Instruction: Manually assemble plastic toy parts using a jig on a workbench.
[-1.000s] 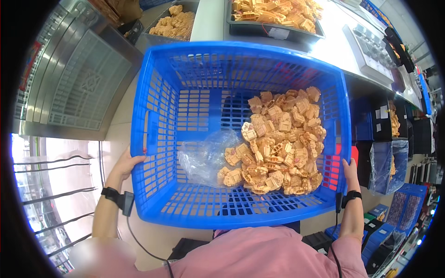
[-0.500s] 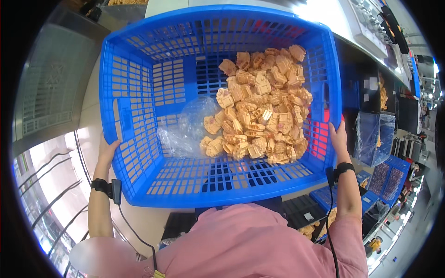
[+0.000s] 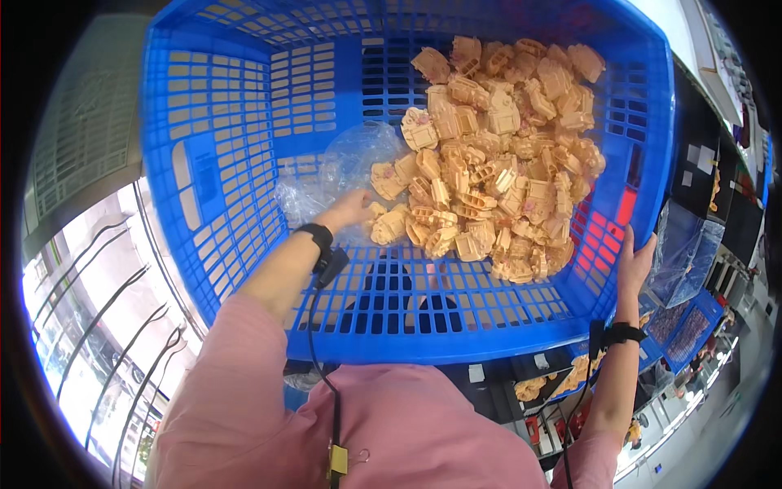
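A large blue plastic crate [image 3: 456,346] tilts in front of me, with a heap of tan moulded plastic parts [image 3: 489,175] filling its middle and right side. My right hand [image 3: 637,259] grips the crate's right edge, fingers over the rim. My left hand [image 3: 349,210] is down inside the crate, at the left edge of the heap, fingers reaching toward the nearest tan part. Whether its fingertips touch that part is hard to see. A crumpled clear plastic bag [image 3: 362,151] lies on the crate floor beside and beyond my left hand, partly under the heap.
More tan parts sit in black trays [image 3: 489,371] below the crate. At the right are a clear plastic bag [image 3: 680,253] and another blue crate [image 3: 680,326]. A grey metal panel [image 3: 90,122] stands at the left, above thin black cables [image 3: 106,350].
My left hand has let go of the crate's left rim and moved inside toward the heap. The crate looks larger and nearer. My right hand stays on the right edge.
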The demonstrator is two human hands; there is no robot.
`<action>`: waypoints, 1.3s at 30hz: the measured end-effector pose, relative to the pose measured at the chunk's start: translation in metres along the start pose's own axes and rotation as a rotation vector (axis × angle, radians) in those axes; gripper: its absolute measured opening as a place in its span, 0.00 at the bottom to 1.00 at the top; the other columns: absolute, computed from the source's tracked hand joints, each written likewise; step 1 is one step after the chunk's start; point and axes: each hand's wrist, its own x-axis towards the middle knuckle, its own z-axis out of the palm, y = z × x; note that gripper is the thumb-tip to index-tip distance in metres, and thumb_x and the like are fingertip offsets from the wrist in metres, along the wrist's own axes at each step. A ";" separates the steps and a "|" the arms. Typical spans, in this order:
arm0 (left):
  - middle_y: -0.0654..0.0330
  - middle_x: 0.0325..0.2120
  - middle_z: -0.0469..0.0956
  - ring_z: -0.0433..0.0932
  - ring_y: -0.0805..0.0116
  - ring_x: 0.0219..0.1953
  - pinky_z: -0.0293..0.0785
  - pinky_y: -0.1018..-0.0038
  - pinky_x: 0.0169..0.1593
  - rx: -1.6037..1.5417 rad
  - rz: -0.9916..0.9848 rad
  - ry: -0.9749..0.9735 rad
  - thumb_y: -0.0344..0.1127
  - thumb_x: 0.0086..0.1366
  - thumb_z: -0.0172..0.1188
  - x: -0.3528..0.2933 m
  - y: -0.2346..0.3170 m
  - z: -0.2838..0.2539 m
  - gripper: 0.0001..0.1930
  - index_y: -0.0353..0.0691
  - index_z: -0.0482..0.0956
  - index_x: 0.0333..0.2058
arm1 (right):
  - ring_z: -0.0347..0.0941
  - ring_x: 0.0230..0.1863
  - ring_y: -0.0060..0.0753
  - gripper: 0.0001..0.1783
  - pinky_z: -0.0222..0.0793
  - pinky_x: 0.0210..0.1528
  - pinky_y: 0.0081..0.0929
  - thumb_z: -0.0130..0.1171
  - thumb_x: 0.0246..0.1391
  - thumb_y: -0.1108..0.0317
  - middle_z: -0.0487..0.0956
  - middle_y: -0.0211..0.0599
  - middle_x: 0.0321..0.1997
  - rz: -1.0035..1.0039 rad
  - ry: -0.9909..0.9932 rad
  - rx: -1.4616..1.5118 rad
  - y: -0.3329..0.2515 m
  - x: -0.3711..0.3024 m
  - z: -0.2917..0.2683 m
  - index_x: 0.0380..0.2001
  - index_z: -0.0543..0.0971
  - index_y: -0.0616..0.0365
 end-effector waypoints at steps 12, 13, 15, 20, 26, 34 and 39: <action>0.46 0.55 0.65 0.65 0.47 0.59 0.65 0.62 0.61 0.052 -0.127 0.047 0.48 0.39 0.75 0.041 -0.004 0.076 0.42 0.40 0.70 0.55 | 0.72 0.41 0.28 0.19 0.67 0.46 0.25 0.59 0.61 0.58 0.77 0.39 0.41 0.086 0.015 -0.029 0.004 -0.002 -0.004 0.45 0.73 0.64; 0.47 0.54 0.65 0.64 0.48 0.59 0.65 0.60 0.60 0.039 -0.154 0.037 0.49 0.39 0.75 0.039 0.002 0.073 0.41 0.42 0.71 0.53 | 0.72 0.41 0.28 0.19 0.67 0.46 0.25 0.59 0.61 0.58 0.77 0.39 0.41 0.092 0.014 -0.032 0.006 -0.002 -0.003 0.45 0.73 0.64; 0.49 0.54 0.64 0.63 0.48 0.58 0.66 0.59 0.59 0.031 -0.182 0.025 0.51 0.38 0.75 0.039 0.004 0.073 0.40 0.44 0.72 0.52 | 0.72 0.41 0.28 0.19 0.67 0.46 0.25 0.59 0.61 0.58 0.77 0.39 0.40 0.081 0.024 -0.056 0.005 -0.001 -0.004 0.45 0.73 0.64; 0.51 0.51 0.65 0.64 0.49 0.53 0.64 0.57 0.56 0.282 -0.017 -0.009 0.55 0.39 0.73 0.041 0.004 0.073 0.36 0.46 0.76 0.47 | 0.74 0.41 0.32 0.23 0.68 0.47 0.28 0.60 0.60 0.54 0.77 0.42 0.40 0.059 0.019 -0.093 0.004 0.000 -0.005 0.46 0.72 0.64; 0.50 0.49 0.66 0.65 0.47 0.53 0.65 0.57 0.55 0.362 -0.019 -0.105 0.55 0.41 0.72 0.038 0.007 0.072 0.34 0.46 0.75 0.47 | 0.75 0.41 0.33 0.23 0.69 0.47 0.28 0.60 0.60 0.54 0.78 0.41 0.40 0.094 0.014 -0.045 0.005 0.000 0.000 0.46 0.73 0.63; 0.46 0.49 0.67 0.70 0.45 0.52 0.69 0.60 0.55 0.059 0.034 -0.053 0.47 0.45 0.70 0.036 -0.011 0.085 0.29 0.45 0.76 0.47 | 0.76 0.40 0.32 0.21 0.70 0.45 0.27 0.60 0.59 0.55 0.79 0.42 0.40 0.066 0.057 -0.098 0.008 0.001 -0.004 0.45 0.73 0.62; 0.43 0.47 0.73 0.73 0.47 0.50 0.69 0.62 0.55 -0.146 0.163 -0.171 0.45 0.46 0.70 0.046 -0.058 0.075 0.30 0.40 0.76 0.48 | 0.74 0.41 0.26 0.19 0.69 0.46 0.24 0.61 0.59 0.59 0.79 0.38 0.40 0.066 0.039 -0.060 0.010 0.002 0.004 0.45 0.73 0.63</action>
